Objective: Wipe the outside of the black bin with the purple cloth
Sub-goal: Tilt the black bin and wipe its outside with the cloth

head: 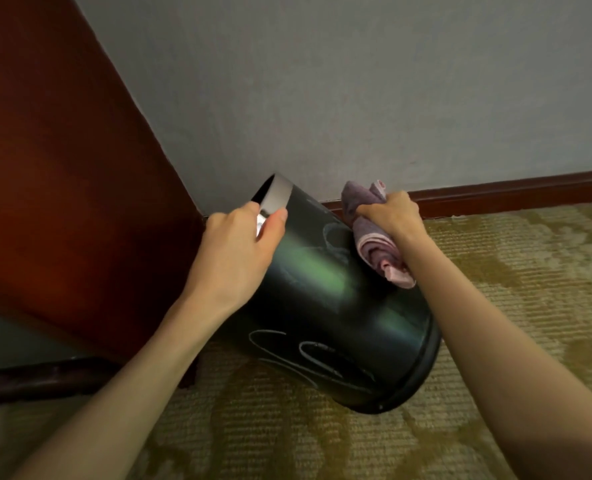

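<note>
So on my feed the black bin (pixel 325 296) is tipped over at a steep angle on the carpet (pixel 495 306), its open mouth pointing up and away toward the corner where the grey wall (pixel 322 81) meets a reddish wooden panel (pixel 62 168). The base end is nearest the camera and looks like it's resting on the floor, but I can't tell exactly how much of it is touching. There's a silver band (pixel 277 197) round the rim, and some pale squiggly line art on the side facing me.

The left hand (pixel 239 251) is clamped over that rim, thumb on the outside across the silver band and fingers curled over the edge into the mouth, so it's holding the bin at that tilt. The right hand (pixel 391 216) is closed tight around the purple cloth (pixel 374 237), which is all bunched up. One wad sticks up above the fist and a rolled end with a pinkish edge hangs below it. The cloth is pressed against the upper right side of the bin, on the outside, near the dark red skirting board (pixel 512 192) running along the bottom of the wall.

Both forearms are bare and come in from the bottom corners. There's a greenish sheen running down the bin's side where light hits it.
</note>
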